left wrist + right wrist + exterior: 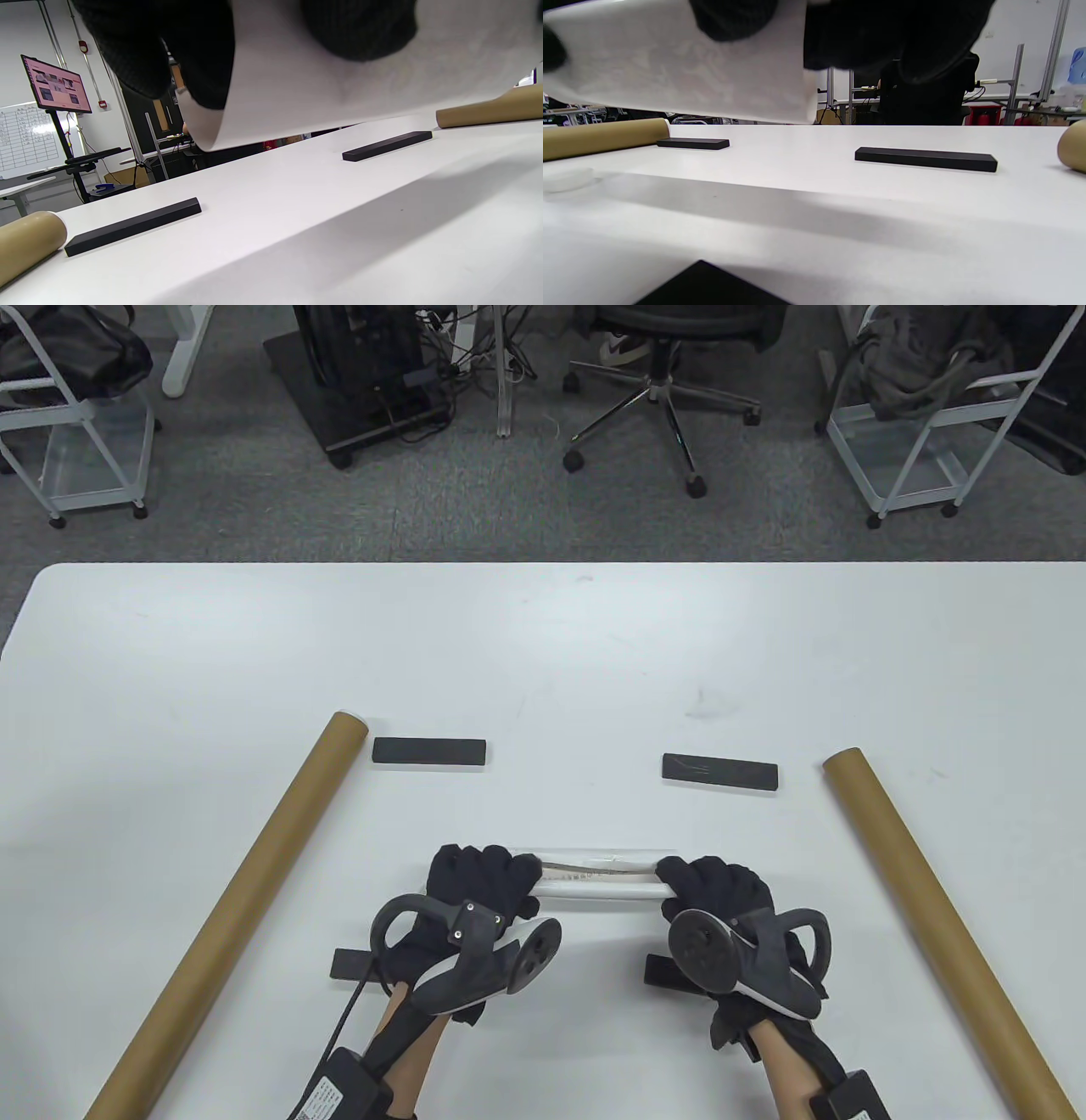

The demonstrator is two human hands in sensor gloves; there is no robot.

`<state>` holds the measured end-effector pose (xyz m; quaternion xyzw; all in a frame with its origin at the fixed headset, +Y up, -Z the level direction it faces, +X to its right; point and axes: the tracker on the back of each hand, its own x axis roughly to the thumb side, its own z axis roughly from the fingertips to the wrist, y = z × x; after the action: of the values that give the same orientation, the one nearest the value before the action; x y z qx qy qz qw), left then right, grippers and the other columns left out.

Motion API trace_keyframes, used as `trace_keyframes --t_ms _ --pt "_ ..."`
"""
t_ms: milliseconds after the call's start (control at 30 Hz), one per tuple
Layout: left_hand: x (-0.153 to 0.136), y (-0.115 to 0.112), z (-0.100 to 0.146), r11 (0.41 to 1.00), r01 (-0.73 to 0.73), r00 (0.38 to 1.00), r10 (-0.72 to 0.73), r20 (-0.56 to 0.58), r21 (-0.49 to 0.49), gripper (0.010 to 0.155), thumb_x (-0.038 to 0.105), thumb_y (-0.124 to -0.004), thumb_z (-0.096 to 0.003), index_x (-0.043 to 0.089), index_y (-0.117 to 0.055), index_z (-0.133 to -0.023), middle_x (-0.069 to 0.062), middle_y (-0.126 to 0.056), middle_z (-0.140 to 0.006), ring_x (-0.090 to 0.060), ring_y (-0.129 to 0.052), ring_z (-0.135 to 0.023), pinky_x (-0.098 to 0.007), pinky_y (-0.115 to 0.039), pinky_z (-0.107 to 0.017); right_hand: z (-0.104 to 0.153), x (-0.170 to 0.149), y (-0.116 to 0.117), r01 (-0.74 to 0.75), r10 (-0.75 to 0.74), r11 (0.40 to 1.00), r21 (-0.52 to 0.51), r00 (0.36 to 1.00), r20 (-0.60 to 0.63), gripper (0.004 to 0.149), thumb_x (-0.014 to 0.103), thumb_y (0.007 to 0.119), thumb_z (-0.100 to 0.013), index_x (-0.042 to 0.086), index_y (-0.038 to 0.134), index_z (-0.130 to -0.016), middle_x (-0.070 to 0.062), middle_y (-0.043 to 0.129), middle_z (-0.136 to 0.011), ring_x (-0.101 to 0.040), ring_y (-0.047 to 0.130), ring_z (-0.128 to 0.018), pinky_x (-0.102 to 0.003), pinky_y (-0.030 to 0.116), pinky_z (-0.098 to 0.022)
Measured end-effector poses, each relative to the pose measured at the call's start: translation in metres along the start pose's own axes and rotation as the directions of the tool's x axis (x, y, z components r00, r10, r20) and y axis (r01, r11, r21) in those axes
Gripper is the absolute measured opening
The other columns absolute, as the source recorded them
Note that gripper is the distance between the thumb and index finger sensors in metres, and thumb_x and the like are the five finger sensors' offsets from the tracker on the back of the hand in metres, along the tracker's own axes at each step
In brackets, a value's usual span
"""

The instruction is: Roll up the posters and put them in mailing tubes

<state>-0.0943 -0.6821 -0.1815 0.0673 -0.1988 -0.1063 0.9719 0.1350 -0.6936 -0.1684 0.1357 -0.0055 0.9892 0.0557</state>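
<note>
A white rolled poster (598,878) lies across the table's front middle, lifted a little above the surface in both wrist views (339,84) (670,72). My left hand (479,878) grips its left end and my right hand (717,886) grips its right end. Gloved fingers (178,55) (882,38) wrap over the roll. A brown mailing tube (233,899) lies diagonally at the left and a second tube (929,916) lies diagonally at the right.
Two black bars (429,751) (719,771) lie beyond the poster on the white table (543,645). Two more black bars (349,965) (657,970) lie partly under my wrists. Chairs and carts stand on the floor past the far edge.
</note>
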Motion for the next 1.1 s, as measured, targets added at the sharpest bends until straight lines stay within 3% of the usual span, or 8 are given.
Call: trace_keyframes --t_ms 100,233,367,567,633,767,867,1100 --pt "-0.001 0.0 0.001 1.0 -0.022 1.0 0.022 -0.002 0.01 0.049 0.047 -0.072 -0.0467 0.035 -0.07 -0.094 0.011 -0.088 -0.079 -0.016 -0.095 -0.067 -0.053 -0.074 -0.076 0.0 0.002 0.001 -0.057 0.057 0.998 -0.021 0.998 -0.009 0.052 0.028 0.069 -0.052 0.016 0.056 -0.101 -0.008 0.074 -0.086 -0.033 0.083 -0.064 -0.065 0.068 -0.065" --pt "-0.001 0.0 0.002 1.0 -0.02 1.0 0.02 -0.014 0.021 0.047 0.046 -0.072 -0.0476 0.035 -0.07 -0.094 0.01 -0.087 -0.082 -0.017 -0.094 -0.07 -0.053 -0.074 -0.076 0.0 0.002 0.003 0.014 -0.014 1.0 -0.018 1.0 -0.003 0.052 0.022 0.066 -0.053 0.013 0.054 -0.103 -0.014 0.07 -0.092 -0.031 0.083 -0.063 -0.062 0.074 -0.062" --pt "0.0 -0.001 0.0 1.0 -0.023 0.999 0.023 -0.025 -0.006 0.061 0.046 -0.072 -0.0476 0.032 -0.061 -0.106 0.009 -0.086 -0.079 -0.018 -0.093 -0.065 -0.055 -0.073 -0.076 0.001 0.004 0.002 0.038 -0.038 0.999 -0.014 0.999 0.003 0.054 0.021 0.066 -0.055 0.01 0.051 -0.106 -0.018 0.065 -0.095 -0.03 0.081 -0.062 -0.06 0.074 -0.061" --pt "0.004 0.0 0.003 1.0 -0.011 1.0 0.011 -0.002 0.019 0.064 0.043 -0.073 -0.0492 0.036 -0.048 -0.108 0.008 -0.084 -0.085 -0.017 -0.093 -0.069 -0.054 -0.074 -0.076 0.0 0.001 0.003 0.041 -0.041 0.999 -0.03 0.999 -0.001 0.054 0.022 0.067 -0.054 0.011 0.053 -0.105 -0.018 0.066 -0.097 -0.031 0.082 -0.064 -0.061 0.074 -0.062" --pt "0.004 0.001 0.002 1.0 -0.022 1.0 0.022 -0.003 0.018 0.056 0.043 -0.073 -0.0487 0.03 -0.06 -0.102 0.009 -0.086 -0.085 -0.016 -0.095 -0.069 -0.053 -0.075 -0.075 0.0 -0.004 0.002 0.047 -0.048 0.998 -0.038 0.999 -0.017 0.048 0.023 0.069 -0.053 0.018 0.061 -0.1 -0.013 0.07 -0.096 -0.032 0.085 -0.066 -0.06 0.074 -0.063" --pt "0.005 0.0 0.001 0.999 -0.037 0.999 0.037 -0.005 0.003 0.047 0.043 -0.073 -0.0486 0.031 -0.073 -0.094 0.004 -0.087 -0.092 -0.021 -0.095 -0.078 -0.054 -0.074 -0.076 0.001 -0.008 0.001 0.015 -0.017 0.999 -0.032 0.998 -0.068 0.047 0.029 0.071 -0.05 0.024 0.069 -0.096 -0.019 0.06 -0.101 -0.04 0.077 -0.075 -0.066 0.066 -0.065" --pt "0.007 0.003 0.002 1.0 0.019 1.0 -0.019 -0.015 0.0 0.048 0.044 -0.074 -0.0473 0.033 -0.078 -0.093 -0.001 -0.08 -0.098 -0.025 -0.09 -0.082 -0.057 -0.071 -0.077 0.0 -0.008 0.004 0.02 -0.02 1.0 -0.004 0.999 -0.045 0.049 0.03 0.072 -0.049 0.023 0.068 -0.098 -0.013 0.069 -0.093 -0.036 0.081 -0.071 -0.065 0.069 -0.064" --pt "-0.003 -0.002 0.001 1.0 -0.029 0.999 0.029 -0.036 -0.01 0.058 0.047 -0.074 -0.0455 0.032 -0.075 -0.102 0.005 -0.088 -0.09 -0.018 -0.097 -0.075 -0.053 -0.077 -0.074 0.0 -0.01 0.002 0.024 -0.026 0.999 -0.042 0.998 -0.057 0.06 0.034 0.076 -0.045 0.017 0.064 -0.102 -0.007 0.082 -0.088 -0.029 0.091 -0.065 -0.058 0.077 -0.062"
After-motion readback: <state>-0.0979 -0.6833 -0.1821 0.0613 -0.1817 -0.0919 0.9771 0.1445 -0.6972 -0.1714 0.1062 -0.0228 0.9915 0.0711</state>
